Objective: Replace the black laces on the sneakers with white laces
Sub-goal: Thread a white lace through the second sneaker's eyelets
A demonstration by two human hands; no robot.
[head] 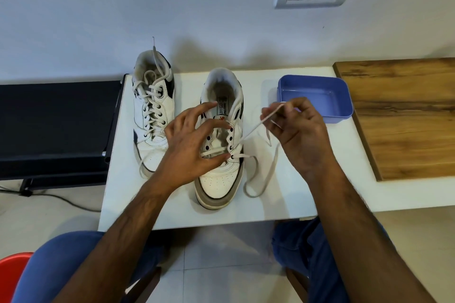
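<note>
Two white sneakers stand on the white table (283, 206), toes toward me. The left sneaker (152, 115) is fully laced with a white lace. The right sneaker (221, 155) has a white lace (261, 182) only through its lowest eyelets; the upper eyelets are bare. My left hand (189, 147) rests on this shoe's left side, thumb tip pressing by a low right eyelet, fingers spread over the tongue. My right hand (295, 130) pinches one lace end, pulled taut up and to the right of the shoe. The rest of the lace loops on the table.
A blue plastic tub (343, 103) stands behind my right hand. A wooden board (406, 118) lies at the table's right. A dark bench (54, 125) sits left of the table, and a red stool edge (12, 270) shows bottom left. No black lace is visible.
</note>
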